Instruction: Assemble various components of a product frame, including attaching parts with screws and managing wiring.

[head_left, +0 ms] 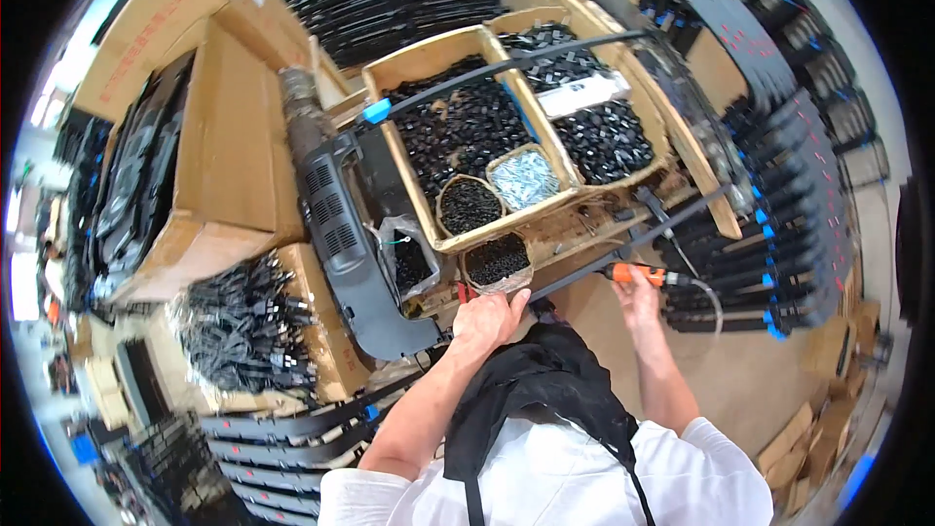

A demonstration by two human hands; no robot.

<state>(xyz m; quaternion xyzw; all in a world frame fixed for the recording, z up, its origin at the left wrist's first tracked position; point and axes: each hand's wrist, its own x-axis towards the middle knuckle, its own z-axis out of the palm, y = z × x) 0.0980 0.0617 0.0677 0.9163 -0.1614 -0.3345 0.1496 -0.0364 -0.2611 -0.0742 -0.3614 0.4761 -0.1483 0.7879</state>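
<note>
My right hand (639,300) is wrapped round an orange and black powered screwdriver (638,275), its tip pointing left and a pale hose (719,307) curving off its right end. My left hand (490,319) is closed low in front of me, by the near end of a long black plastic strip (633,245). What its fingers grip is hidden; a small red piece (463,291) shows beside them. Just beyond that hand sits a bag of small black parts (498,261). A grey-black vented panel (353,244) leans to its left.
Wooden bins (450,245) hold black clips, silver screws (524,178) and dark screws (469,206). A second black strip (487,71) crosses over them. A large carton (234,136) and bundled black parts (248,326) stand left. Stacked black panels (794,205) fill the right side.
</note>
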